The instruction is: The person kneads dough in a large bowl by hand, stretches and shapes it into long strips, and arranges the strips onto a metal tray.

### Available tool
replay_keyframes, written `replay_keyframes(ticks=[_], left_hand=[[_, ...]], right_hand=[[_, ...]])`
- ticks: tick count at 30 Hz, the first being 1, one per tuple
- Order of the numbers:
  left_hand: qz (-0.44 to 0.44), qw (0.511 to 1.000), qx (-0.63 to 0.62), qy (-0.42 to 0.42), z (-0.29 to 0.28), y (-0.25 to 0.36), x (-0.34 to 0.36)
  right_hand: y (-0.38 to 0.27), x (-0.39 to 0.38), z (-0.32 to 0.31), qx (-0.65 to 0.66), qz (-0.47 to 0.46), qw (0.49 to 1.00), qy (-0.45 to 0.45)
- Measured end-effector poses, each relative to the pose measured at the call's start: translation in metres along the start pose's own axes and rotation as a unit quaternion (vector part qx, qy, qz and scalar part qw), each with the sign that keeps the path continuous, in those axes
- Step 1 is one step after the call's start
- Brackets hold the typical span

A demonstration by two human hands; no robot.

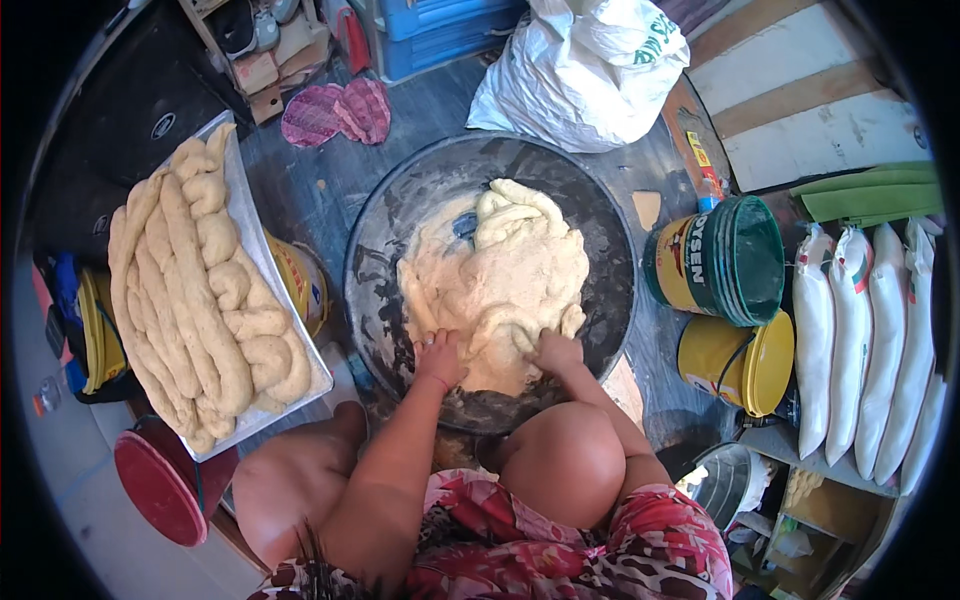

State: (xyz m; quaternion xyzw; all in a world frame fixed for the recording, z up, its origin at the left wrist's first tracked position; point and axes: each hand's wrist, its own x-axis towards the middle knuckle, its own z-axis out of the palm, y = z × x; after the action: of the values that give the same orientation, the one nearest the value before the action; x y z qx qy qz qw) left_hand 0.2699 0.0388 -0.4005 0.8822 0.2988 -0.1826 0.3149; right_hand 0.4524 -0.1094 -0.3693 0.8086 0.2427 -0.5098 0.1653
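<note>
A wide dark round basin (365, 290) on the floor in front of me holds a big pale lump of dough (525, 262), with loose flour around its left and near sides. My left hand (440, 358) lies against the dough's near left edge, fingers stretched out and slightly apart. At the near right edge, my right hand (557, 353) is curled into a fold of the dough. Its fingertips are partly hidden there. Thick ropes of shaped dough (185, 290) are heaped on a light-coloured tray (318, 385) to my left.
A white sack (575, 75) and pink cloth pieces (335, 112) lie beyond the basin. To the right stand a green bucket (735, 260), a yellow bucket (765, 365) and several long white filled bags (845, 340). A red bucket (160, 485) is at lower left, near the tray.
</note>
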Motion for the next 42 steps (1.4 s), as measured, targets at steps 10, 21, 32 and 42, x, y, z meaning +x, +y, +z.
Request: replay_keyframes(ticks=[10, 21, 32, 42], left_hand=[[0.02, 0.994, 0.067, -0.078, -0.007, 0.004, 0.0], [0.011, 0.996, 0.068, -0.048, 0.014, -0.007, 0.0], [0.112, 0.993, -0.035, -0.005, 0.001, 0.048, 0.02], [0.136, 0.951, -0.279, 0.007, -0.073, 0.111, -0.045]], right_hand=[[-0.011, 0.015, 0.04, -0.128, -0.318, 0.889, 0.304], [0.042, 0.068, 0.017, 0.077, -0.012, 0.922, 0.379], [0.043, 0.039, 0.006, 0.093, -0.135, 0.94, 0.301], [0.032, -0.116, -0.032, 0.467, -0.377, 0.787, 0.142]])
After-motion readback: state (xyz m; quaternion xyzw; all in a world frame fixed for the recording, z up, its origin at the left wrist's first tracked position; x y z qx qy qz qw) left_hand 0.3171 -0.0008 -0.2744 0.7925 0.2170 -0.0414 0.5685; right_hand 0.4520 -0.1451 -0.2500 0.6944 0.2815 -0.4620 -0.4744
